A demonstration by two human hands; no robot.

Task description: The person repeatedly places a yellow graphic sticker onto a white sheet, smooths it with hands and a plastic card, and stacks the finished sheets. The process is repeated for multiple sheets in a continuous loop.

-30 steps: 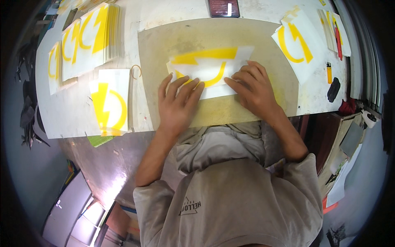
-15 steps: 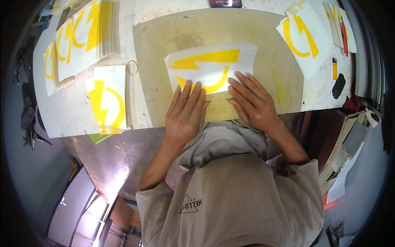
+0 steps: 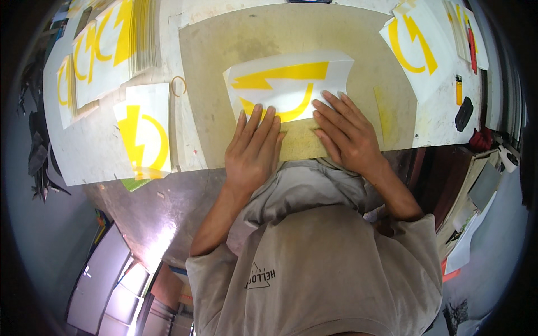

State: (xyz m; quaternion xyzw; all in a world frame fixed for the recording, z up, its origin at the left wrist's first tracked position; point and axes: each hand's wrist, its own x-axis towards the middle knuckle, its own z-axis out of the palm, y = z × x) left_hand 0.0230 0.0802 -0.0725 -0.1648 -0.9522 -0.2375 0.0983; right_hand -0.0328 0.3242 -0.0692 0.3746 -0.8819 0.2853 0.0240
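A white sheet with a yellow lightning-and-curve design lies crosswise on a worn tan mat. Its far edge and right corner curl up a little. My left hand rests flat on the near left edge of the sheet, fingers stretched forward. On the near right edge lies my right hand, its fingers long and slightly spread, the thumb toward the middle. Neither hand grips anything. Between the two hands shows a yellow-stained strip of the mat.
Stacks of similar printed sheets stand at the far left, a smaller pile nearer. More sheets lie at the right, by a red pen, a yellow lighter and a black object. A rubber band lies left of the mat.
Both hands stay on the sheet's near edge with hardly any shift. The whole view has tilted slightly, so the table sits a little higher.
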